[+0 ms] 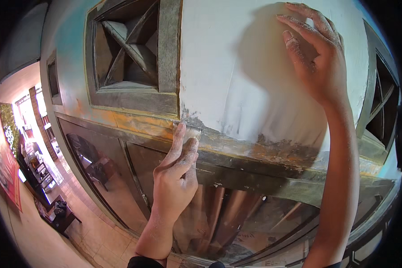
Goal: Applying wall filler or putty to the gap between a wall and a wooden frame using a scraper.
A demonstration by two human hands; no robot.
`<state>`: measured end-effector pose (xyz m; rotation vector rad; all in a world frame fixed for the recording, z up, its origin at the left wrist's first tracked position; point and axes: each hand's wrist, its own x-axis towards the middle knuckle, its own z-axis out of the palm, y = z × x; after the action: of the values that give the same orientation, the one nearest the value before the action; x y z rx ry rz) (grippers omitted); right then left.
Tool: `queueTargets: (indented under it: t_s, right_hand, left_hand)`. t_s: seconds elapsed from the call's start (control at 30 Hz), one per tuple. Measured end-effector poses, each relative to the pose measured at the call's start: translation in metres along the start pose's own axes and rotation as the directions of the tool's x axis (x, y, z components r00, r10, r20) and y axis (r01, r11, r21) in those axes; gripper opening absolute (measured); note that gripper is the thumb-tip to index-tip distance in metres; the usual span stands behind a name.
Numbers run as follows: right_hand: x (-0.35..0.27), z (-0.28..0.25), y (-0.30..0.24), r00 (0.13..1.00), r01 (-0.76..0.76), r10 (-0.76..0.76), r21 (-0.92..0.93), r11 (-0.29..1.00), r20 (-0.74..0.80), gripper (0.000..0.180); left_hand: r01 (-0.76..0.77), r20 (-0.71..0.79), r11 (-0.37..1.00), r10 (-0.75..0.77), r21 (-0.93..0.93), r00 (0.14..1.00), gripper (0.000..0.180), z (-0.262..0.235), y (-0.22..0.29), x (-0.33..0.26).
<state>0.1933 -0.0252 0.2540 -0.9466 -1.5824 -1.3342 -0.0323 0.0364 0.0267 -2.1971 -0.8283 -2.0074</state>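
Observation:
My left hand [176,167], dusty with white powder, is closed around a small flat scraper [193,132]. The forefinger stretches along it, and most of the tool is hidden by the fingers. Its pale blade is against the worn ledge [143,127], just below the lower right corner of a wooden frame. Higher up and to the right, my right hand [319,49] holds nothing. Its dusty fingers are apart and bent at the white wall [210,53]; whether the fingertips touch it I cannot tell. Along the wall's lower edge, the paint is chipped and dark.
A recessed wooden vent frame [169,58] with crossed bars is at the upper left, and a similar frame [379,98] at the far right. Glass panes [254,219] lie below the ledge. At the left, a tiled floor [102,241] and a dark table [60,216] show far below.

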Motion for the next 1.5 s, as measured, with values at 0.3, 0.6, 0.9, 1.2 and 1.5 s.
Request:
queueTargets:
  t_s: [0.3,0.6,0.9,1.2,1.5]
  right_hand:
    - [0.000,0.000,-0.001,1.000,-0.013,0.013,-0.023,1.000,-0.006,0.030]
    - [0.001,0.000,0.001,1.000,-0.015,0.015,-0.026,1.000,0.009,0.032]
    - [0.002,0.000,-0.004,0.999,-0.045,0.045,-0.018,0.999,0.004,0.031]
    - [0.001,-0.001,-0.002,1.000,-0.014,0.014,-0.017,1.000,-0.009,0.032]
    - [-0.008,0.021,0.038,0.961,0.236,-0.253,-0.148,0.960,-0.113,0.031]
  left_hand:
    - [-0.064,-0.016,0.997,0.064,0.032,0.998,0.039,0.000,-0.001,0.002]
    - [-0.049,-0.010,0.998,0.049,0.025,0.999,0.037,0.001,0.001,0.003]
    - [-0.024,-0.011,1.000,0.024,0.003,1.000,0.039,0.003,0.002,0.004]
    - [-0.022,0.012,1.000,0.022,0.009,1.000,0.040,0.003,0.003,0.004]
    - [-0.006,0.001,0.999,0.006,-0.050,1.000,0.040,0.003,0.006,0.001]
